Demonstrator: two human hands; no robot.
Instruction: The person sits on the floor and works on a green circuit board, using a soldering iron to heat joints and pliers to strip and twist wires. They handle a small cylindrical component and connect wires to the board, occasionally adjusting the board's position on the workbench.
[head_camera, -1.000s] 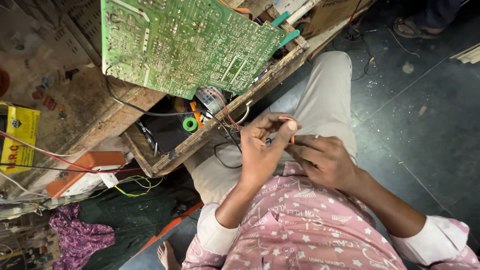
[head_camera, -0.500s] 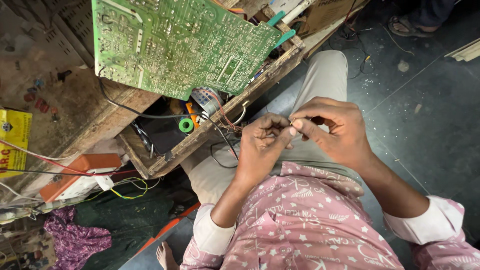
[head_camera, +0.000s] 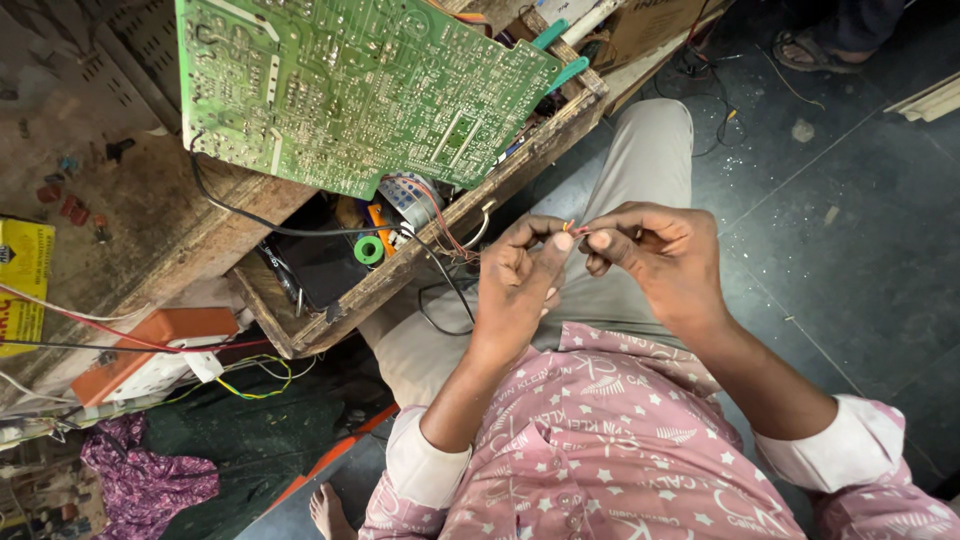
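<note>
Below the green circuit board, left hand and right hand both pinch a thin wire end between fingertips; it runs crosswise, equally near each.

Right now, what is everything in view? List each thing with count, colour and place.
circuit board: one, green, tilted over the wooden tray at top
wooden tray: one, brown, beside the knee
tape roll: one, green, inside the tray
orange box: one, orange, left, with wires around it
purple cloth: one, purple, bottom left
thin wire: one, reddish, pinched between both hands
other person's sandalled foot: one, top right
left hand: pinches the wire
right hand: pinches the wire
</note>
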